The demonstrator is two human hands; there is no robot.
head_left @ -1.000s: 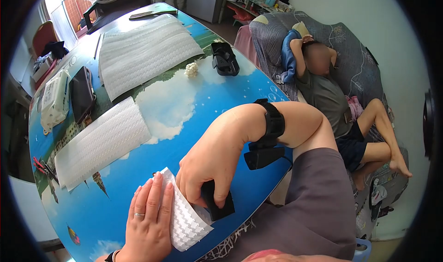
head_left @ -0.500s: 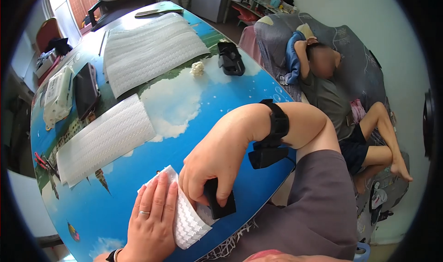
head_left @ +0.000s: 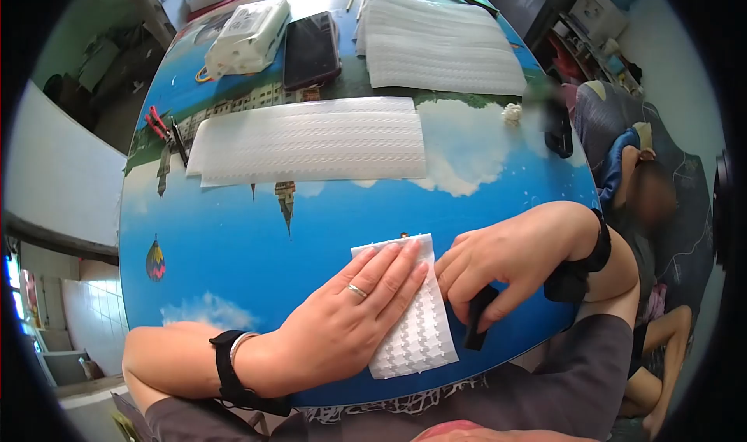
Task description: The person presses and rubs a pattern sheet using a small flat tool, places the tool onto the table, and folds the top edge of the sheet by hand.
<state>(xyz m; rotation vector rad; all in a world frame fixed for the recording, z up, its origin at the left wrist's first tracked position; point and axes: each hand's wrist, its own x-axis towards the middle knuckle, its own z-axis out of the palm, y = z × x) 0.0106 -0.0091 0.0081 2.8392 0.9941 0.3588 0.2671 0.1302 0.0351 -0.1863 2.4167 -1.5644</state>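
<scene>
A white sheet with a grey houndstooth pattern [head_left: 416,333] lies near the table's front edge. Flat on its upper left part rests my left hand [head_left: 342,317], fingers stretched out, a ring on one finger. Just right of the sheet, my right hand [head_left: 506,267] is closed on a black block-like object [head_left: 478,317], thumb on its near side. Its fingertips are beside the sheet's right edge; whether they touch it is hard to tell. Beyond the hands lies a long white embossed strip [head_left: 311,140], on top of another like it.
Farther back on the blue printed table [head_left: 210,247] are a pack of wipes [head_left: 247,37], a dark phone [head_left: 311,50], stacked white sheets [head_left: 440,45], a small white cluster [head_left: 511,114], a black holder [head_left: 558,127] and red-handled tools [head_left: 157,123]. A person [head_left: 654,197] reclines at right.
The view has swung left and now shows more of my left arm. My left hand stays on the patterned sheet. My right hand still holds the black object, beside the sheet's right edge.
</scene>
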